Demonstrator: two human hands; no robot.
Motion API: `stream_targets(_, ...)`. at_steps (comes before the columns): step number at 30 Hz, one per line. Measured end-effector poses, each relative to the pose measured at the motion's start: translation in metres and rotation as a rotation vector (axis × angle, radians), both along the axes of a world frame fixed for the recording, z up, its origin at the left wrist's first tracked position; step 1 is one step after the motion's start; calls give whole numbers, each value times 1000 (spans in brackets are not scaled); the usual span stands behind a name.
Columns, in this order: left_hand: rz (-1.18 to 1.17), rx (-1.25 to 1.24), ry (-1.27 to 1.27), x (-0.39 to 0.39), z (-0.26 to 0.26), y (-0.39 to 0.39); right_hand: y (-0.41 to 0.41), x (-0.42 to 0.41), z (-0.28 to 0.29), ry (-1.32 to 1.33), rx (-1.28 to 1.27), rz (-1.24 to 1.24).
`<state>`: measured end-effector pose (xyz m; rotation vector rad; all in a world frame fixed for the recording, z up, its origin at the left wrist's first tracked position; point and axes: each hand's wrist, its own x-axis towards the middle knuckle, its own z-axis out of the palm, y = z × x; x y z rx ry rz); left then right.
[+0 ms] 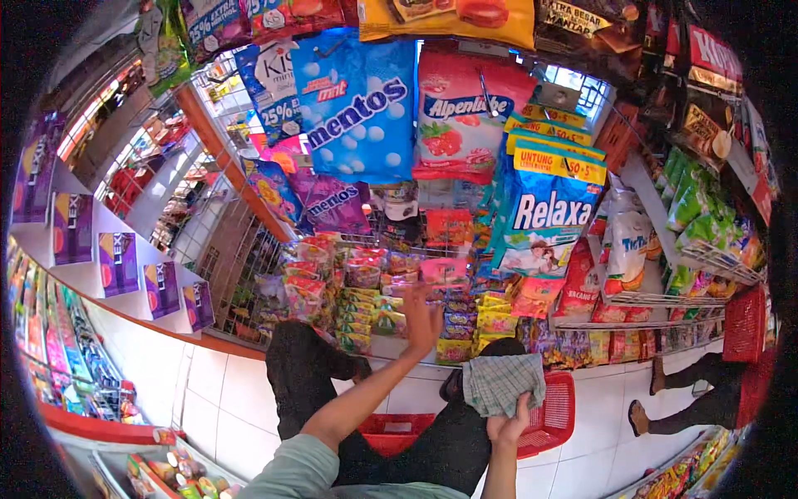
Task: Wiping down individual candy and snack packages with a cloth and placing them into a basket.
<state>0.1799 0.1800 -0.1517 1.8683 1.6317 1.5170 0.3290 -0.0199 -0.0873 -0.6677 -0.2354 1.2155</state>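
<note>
My right hand [508,424] grips a folded green-and-white checked cloth [504,383] above my knee. My left hand [424,318] reaches forward to the low rows of small candy packets, near a pink packet [444,272]; whether it touches any is unclear, and I see nothing held in it. Green-and-yellow packets [356,315] lie left of that hand, and purple packets [458,318] lie to its right. Higher up hang a blue Mentos bag [355,106], a red-and-white Alpenliebe bag [461,125] and blue Relaxa bags [552,212].
A red plastic basket [552,415] stands on the white tiled floor beside my right leg, and a red object [396,430] is between my legs. At the right are another person's legs [698,399] in dark trousers. Wire racks [661,300] hold more bags.
</note>
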Motion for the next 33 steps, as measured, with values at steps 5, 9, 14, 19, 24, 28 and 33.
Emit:
stream_targets(5,-165,21,570,12,24,10,0,2,-3,-9,-54,-11)
stream_targets(9,-145,21,625,13,19,45,2,-1,0,-15,-19,16)
stream_targets(14,-150,28,581,20,6,73,2,-1,2,-26,-97,13)
stream_targets(19,-159,56,563,29,10,98,1,2,0,-36,-101,14)
stream_targets(24,-100,215,513,31,14,124,0,2,1,22,-69,34)
stream_targets(28,-49,91,621,31,9,123,-1,3,-10,66,-146,0)
stream_targets(33,-114,120,704,26,-3,101,2,2,-4,73,-101,-5)
